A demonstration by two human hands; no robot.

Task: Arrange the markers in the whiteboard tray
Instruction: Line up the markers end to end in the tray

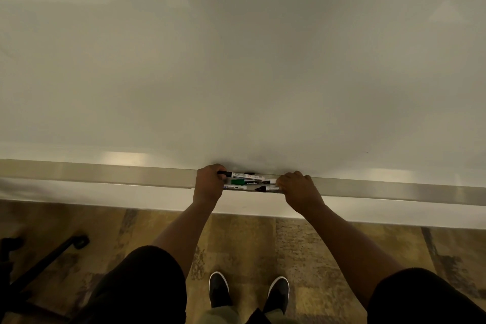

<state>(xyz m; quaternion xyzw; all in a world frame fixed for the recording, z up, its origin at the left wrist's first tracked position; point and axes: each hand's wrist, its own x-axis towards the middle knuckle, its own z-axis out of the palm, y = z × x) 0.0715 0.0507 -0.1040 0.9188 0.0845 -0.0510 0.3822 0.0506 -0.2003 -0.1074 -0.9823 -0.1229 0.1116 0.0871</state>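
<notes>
The markers (pixel 249 181), long axes parallel to the whiteboard tray (pixel 105 175), are bracketed by both hands: left hand (pixel 209 184) fingers gripping one marker's end, right hand (pixel 298 187) fingers curled, grip indeterminate.

Markers (pixel 248 181) lie in the tray (pixel 105 172) below the whiteboard (pixel 236 60), between both hands.

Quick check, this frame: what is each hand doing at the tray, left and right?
Left hand: closed on the black-capped end of the rear marker.
Right hand: curled at the markers' right ends; whether it has a grip on one cannot be told.
</notes>
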